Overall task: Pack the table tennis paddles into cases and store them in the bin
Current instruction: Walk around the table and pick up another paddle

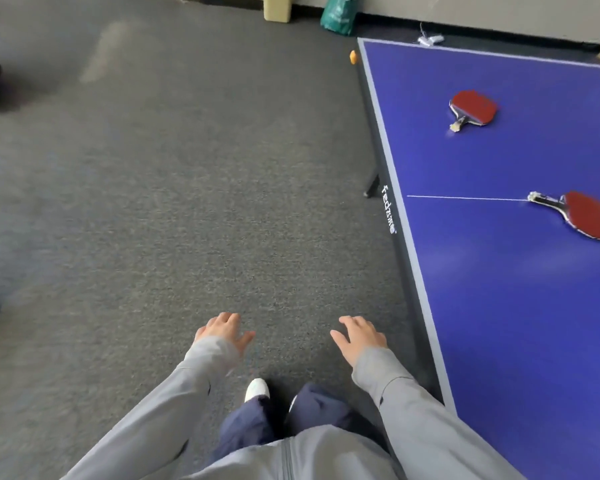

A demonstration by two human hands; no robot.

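Observation:
Two red paddles lie on the blue table tennis table (499, 306) at the right. The far paddle (474, 107) has its handle pointing toward the table's left edge. The near paddle (589, 215) rests across the white centre line at the frame's right edge. My left hand (224, 332) and my right hand (359, 336) hover over the carpet, left of the table, fingers relaxed and holding nothing. Neither a case nor a bin is in view.
Grey carpet (170, 202) fills the left and middle. An orange ball (353, 57) lies by the table's far left corner. A green bag (338, 12) and a beige object (277, 8) stand against the far wall. A white item (430, 39) sits at the table's far edge.

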